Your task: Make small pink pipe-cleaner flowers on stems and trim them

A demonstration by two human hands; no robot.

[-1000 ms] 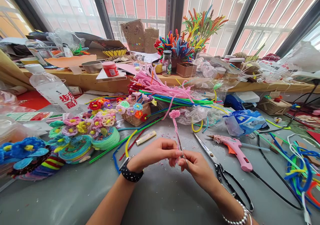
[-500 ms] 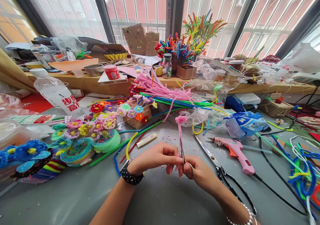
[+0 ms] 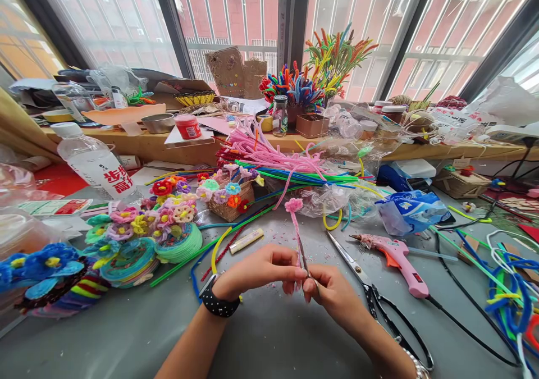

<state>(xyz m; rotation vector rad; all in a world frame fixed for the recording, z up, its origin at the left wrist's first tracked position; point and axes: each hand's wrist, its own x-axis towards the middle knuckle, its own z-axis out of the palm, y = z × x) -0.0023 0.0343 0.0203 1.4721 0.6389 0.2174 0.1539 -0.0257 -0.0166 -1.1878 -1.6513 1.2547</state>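
Low over the middle of the grey table, my left hand [image 3: 273, 266] pinches the stem of a pink pipe-cleaner flower [image 3: 293, 206], which stands upright with its fluffy head on top. My right hand [image 3: 330, 292] is closed round the handles of small scissors [image 3: 302, 255]. Their narrow blades point upward and lie against the pink stem, just beside my left fingertips. The handle loops are mostly hidden by my fingers. Both hands nearly touch. Right of them lie large black-handled scissors [image 3: 357, 269] and a pink glue gun [image 3: 406, 266].
Pipe-cleaner flower baskets [image 3: 179, 244] stand at the left, near a tilted water bottle [image 3: 96, 163]. Behind my hands lies a heap of pink pipe cleaners [image 3: 269, 154]. A glue stick [image 3: 246, 241], a blue packet [image 3: 415, 210] and tangled blue pipe cleaners [image 3: 511, 295] lie around.
The pink flower has shifted slightly left and its stem now leans a little left. The small scissors' blades have tilted to the left along with it. Both hands stay close together.
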